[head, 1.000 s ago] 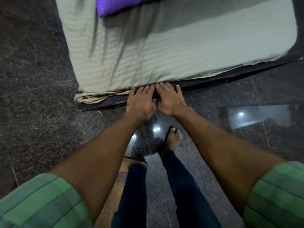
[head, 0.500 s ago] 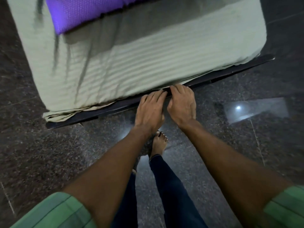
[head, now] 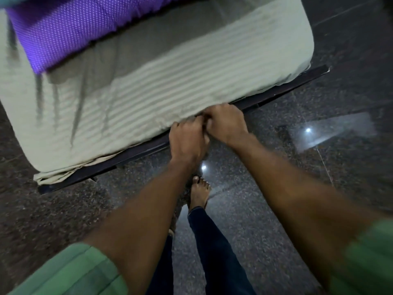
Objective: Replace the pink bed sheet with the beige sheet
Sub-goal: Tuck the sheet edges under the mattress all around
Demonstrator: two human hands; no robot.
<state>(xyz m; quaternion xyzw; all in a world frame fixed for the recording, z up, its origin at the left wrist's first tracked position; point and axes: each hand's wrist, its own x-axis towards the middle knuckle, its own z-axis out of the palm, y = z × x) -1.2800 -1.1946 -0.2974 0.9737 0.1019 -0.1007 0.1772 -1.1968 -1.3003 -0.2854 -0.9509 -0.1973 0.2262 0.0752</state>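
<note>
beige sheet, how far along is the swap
Done: the beige sheet covers the mattress, with no pink sheet in view. In hand: left hand and right hand grip its lower edge at the bed frame. Left: the near-left corner hangs bunched and untucked.

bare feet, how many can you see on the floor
1 clearly: a bare foot on the dark floor just below the left hand. The other foot is mostly hidden behind the left forearm.
</note>
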